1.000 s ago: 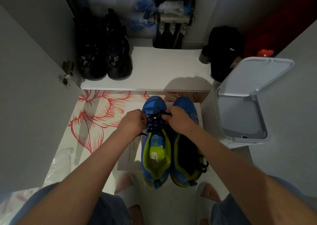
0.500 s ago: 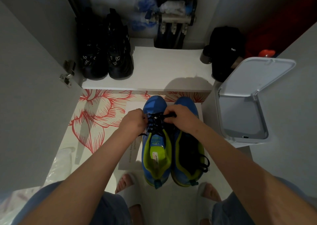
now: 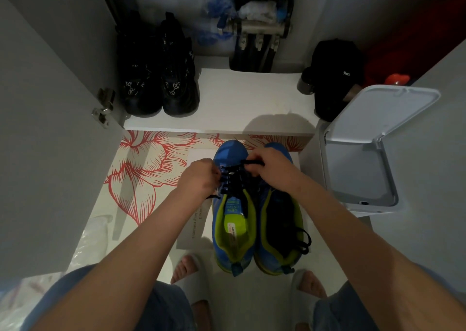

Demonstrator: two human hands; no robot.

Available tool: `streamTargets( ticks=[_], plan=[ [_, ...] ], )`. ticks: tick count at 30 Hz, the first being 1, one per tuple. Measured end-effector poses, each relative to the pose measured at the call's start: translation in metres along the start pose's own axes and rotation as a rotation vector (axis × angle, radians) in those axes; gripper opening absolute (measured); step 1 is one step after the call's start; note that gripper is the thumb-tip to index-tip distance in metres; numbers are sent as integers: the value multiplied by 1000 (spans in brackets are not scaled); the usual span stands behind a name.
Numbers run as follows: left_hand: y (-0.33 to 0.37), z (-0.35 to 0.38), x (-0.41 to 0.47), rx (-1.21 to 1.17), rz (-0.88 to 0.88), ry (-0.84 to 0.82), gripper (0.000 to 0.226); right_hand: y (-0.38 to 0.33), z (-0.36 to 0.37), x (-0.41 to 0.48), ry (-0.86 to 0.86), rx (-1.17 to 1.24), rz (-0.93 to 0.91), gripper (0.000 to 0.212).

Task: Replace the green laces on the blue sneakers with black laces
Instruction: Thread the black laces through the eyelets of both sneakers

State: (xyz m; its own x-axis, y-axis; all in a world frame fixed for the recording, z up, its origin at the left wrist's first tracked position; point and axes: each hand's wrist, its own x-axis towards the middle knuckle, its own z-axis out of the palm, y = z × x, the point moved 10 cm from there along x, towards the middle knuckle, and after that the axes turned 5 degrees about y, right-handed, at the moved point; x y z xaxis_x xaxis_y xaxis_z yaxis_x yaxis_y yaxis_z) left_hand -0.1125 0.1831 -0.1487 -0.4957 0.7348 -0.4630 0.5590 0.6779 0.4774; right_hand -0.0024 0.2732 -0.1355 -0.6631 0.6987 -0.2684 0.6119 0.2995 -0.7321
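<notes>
Well, I count one white bin (image 3: 360, 169), lid up, at the right, two black boots (image 3: 161, 83) on the far shelf (image 3: 252, 98), and two blue sneakers (image 3: 274, 265) side by side on the near floor. Both hands work over the left sneaker (image 3: 232, 232): the left hand (image 3: 199, 177) is curled on the black lace (image 3: 233, 182) at its left edge, and the right hand (image 3: 273, 170) pinches the lace's other end. A second black lace (image 3: 302, 242) lies loose on the right sneaker (image 3: 298, 212).
</notes>
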Motion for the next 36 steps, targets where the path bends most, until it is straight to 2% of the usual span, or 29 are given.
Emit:
streamTargets(
  ticks=[2, 4, 6, 11, 22, 31, 36],
  plan=[
    [0, 0, -1, -16, 3, -22, 19, 3, -9, 2, 34, 58, 33, 15],
    [-1, -1, 0, -36, -9, -40, 12, 3, -7, 0, -9, 1, 18, 17],
    [-1, -2, -1, -34, -19, -50, 13, 3, -3, -1, -47, -60, 10, 21],
    [-1, -4, -2, -30, -16, -36, 14, 6, 3, 0, -28, -31, 36, 25],
    [11, -8, -7, 2, 42, 3, 19, 1, 17, -2, -69, -42, -6, 8],
    [13, -5, -8, -38, 48, -10, 22, 7, 20, 0, -75, -54, 9, 11],
    [12, -5, -7, -68, 47, -4, 20, -3, 19, -1, -29, -68, -66, 11]
  ],
)
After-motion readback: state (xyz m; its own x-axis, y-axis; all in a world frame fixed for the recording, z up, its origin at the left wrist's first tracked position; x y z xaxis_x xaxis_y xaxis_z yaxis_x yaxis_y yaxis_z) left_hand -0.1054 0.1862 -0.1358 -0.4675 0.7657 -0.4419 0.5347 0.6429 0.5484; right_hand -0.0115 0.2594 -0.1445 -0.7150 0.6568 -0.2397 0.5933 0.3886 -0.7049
